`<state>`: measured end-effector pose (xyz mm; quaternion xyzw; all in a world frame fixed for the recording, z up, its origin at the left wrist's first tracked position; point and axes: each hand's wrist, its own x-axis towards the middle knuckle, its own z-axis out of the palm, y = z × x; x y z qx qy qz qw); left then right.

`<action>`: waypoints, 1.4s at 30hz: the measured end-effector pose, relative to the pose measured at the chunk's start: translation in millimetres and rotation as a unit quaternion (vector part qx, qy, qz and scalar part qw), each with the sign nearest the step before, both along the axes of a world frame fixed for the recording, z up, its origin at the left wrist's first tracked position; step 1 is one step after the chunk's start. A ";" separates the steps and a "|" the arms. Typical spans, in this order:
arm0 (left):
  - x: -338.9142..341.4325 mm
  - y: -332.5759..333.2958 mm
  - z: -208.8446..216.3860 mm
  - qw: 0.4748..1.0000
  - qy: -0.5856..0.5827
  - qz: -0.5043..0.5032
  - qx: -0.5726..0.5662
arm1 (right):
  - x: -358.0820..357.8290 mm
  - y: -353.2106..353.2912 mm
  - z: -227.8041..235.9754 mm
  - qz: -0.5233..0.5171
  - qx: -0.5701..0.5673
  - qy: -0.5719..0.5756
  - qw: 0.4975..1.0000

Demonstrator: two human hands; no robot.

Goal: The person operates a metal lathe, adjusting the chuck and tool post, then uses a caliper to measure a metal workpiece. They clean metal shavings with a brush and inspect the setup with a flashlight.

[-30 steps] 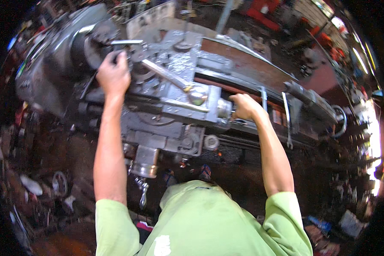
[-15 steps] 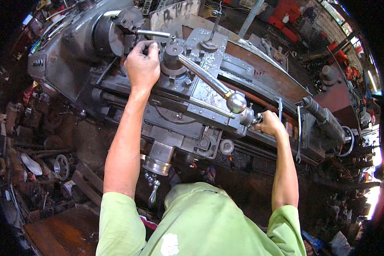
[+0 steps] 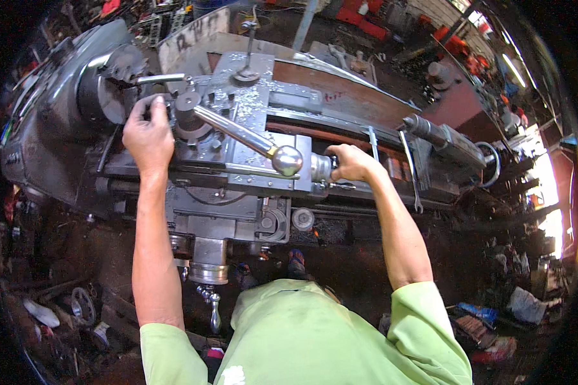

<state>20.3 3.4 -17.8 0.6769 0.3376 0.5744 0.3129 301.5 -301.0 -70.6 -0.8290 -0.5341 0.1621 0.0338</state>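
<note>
Crank (image 3: 334,163) mostly hidden behind the right hand's (image 3: 352,163) curled fingers

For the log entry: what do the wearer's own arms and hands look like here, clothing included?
Both the left hand and the right hand are ungloved, with no watch or band visible at either wrist. The forearms are bare. The left sleeve and right sleeve are short, loose and light green, matching the shirt.
</note>
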 end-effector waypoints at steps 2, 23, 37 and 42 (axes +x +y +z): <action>0.1 -1.4 -1.0 1.000 -0.016 -0.015 -0.015 | -43.4 -11.4 -11.3 -0.023 0.153 -0.187 0.970; -178.1 -3.5 -52.9 0.950 -0.197 0.066 -0.233 | -91.0 -71.5 -45.0 -0.129 0.114 -0.189 0.967; -417.5 -358.3 -368.6 0.805 0.213 0.412 -0.369 | -87.9 -75.0 -32.8 0.071 0.184 -0.233 0.952; -359.0 -517.1 -393.7 0.657 0.191 0.464 -0.562 | -14.7 -87.1 -6.4 0.089 0.348 -0.156 0.920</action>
